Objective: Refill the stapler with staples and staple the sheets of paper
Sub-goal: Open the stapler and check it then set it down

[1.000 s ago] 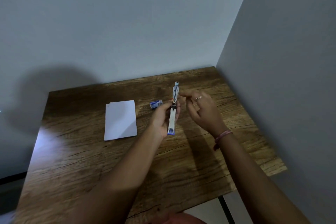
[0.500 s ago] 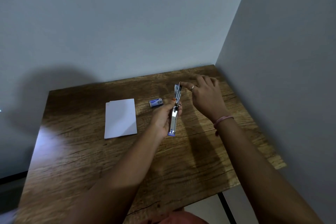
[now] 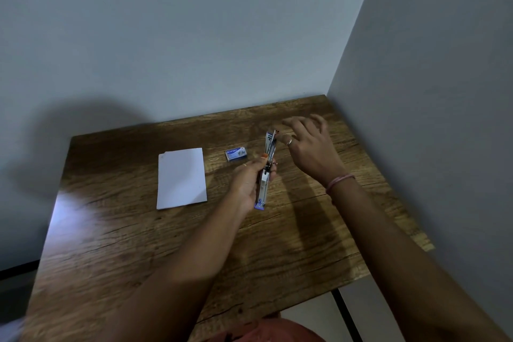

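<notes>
My left hand (image 3: 249, 178) grips the stapler (image 3: 266, 172) around its middle, above the wooden table (image 3: 138, 230). The stapler is swung wide, its two long halves in one line pointing away from me. My right hand (image 3: 308, 144) hovers by the stapler's far tip with blurred, spread fingers; whether it pinches the tip I cannot tell. A small blue staple box (image 3: 235, 154) lies just left of the stapler. White sheets of paper (image 3: 181, 178) lie flat further left.
The table stands in a corner, with grey walls (image 3: 194, 36) behind and to the right. Its front edge (image 3: 319, 297) runs near my body, with pale floor (image 3: 308, 311) beyond it.
My right hand has moved from beside the stapler's middle up to its far tip. The left hand keeps its grip, and the stapler tilts slightly more to the right.
</notes>
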The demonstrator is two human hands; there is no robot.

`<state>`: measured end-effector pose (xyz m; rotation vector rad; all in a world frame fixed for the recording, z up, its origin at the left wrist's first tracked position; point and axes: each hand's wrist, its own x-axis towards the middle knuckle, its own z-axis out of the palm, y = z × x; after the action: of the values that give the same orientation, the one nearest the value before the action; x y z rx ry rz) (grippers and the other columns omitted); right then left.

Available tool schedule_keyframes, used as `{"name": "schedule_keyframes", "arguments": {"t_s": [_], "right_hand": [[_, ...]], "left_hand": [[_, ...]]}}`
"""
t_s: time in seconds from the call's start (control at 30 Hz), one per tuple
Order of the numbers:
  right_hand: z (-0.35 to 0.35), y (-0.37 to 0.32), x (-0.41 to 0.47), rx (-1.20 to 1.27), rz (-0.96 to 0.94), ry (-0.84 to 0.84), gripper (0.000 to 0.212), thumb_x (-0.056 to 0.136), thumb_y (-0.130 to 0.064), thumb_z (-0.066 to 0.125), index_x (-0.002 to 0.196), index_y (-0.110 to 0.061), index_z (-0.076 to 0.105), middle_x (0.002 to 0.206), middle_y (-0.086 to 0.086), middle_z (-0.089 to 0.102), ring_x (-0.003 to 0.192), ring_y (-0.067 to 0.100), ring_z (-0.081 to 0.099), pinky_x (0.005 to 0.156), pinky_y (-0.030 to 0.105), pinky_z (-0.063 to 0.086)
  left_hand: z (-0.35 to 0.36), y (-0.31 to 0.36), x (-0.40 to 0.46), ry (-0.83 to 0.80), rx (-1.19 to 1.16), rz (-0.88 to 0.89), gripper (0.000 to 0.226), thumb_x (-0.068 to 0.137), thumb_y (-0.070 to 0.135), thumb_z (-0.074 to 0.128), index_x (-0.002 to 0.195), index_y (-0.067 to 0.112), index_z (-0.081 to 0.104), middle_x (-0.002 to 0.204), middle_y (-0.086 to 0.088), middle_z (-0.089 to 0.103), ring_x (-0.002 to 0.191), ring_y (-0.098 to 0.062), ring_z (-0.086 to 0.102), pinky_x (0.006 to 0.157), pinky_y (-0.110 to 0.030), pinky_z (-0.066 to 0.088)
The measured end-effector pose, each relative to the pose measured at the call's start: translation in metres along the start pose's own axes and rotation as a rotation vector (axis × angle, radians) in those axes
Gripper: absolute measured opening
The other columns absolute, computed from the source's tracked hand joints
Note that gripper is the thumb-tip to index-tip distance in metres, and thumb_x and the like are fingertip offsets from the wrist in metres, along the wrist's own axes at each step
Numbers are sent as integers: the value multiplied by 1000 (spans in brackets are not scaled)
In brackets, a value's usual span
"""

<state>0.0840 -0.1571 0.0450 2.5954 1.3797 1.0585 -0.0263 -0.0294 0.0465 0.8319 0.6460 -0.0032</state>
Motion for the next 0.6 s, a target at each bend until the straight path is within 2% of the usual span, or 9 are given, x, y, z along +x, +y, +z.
{"name": "schedule_keyframes", "arguments": {"t_s": [0.13,0.23,0.33,0.47,0.53,0.6], "right_hand": [[2,-3,-5,-1,-1,62,28,88,-14,48,104,-23,69,121,6,63,112,22,53,98,49,32],[4,-6,-10,31,-14,42,25,89,-15,50,104,-24,68,124,5,62,114,20,46,98,49,30],[7,-10,-15,44,-11,54,25,87,-14,55,106,-26,66,122,3,62,109,21,51,97,47,32],[6,-15,-17,87,39,21,30,87,-13,51,108,-28,66,117,4,64,103,23,59,95,46,34],[5,-17,-18,235,140,-16,34,85,-9,51,110,-26,66,117,6,63,101,24,61,91,46,39],[5,-20,-21,566,398,-24,38,84,-1,53,112,-22,66,115,5,60,99,21,61,84,40,48]], "left_hand": [[1,1,2,5,-1,9,17,93,11,55,99,-3,65,68,-5,70,55,-8,65,53,-17,55],[2,2,4,9,-20,15,15,93,9,55,96,-1,64,63,-4,70,53,-8,65,52,-17,55],[1,1,6,20,-21,13,13,93,10,55,88,3,65,63,-4,71,54,-8,66,54,-17,55],[-1,-1,11,27,-7,21,13,93,10,56,91,2,65,64,-4,71,55,-9,66,54,-17,55],[-2,-1,13,27,-6,29,14,93,10,55,93,0,65,66,-4,71,55,-9,66,54,-18,55],[-2,-2,16,23,-3,38,13,93,8,54,91,2,65,68,-6,71,54,-10,65,54,-18,55]]}}
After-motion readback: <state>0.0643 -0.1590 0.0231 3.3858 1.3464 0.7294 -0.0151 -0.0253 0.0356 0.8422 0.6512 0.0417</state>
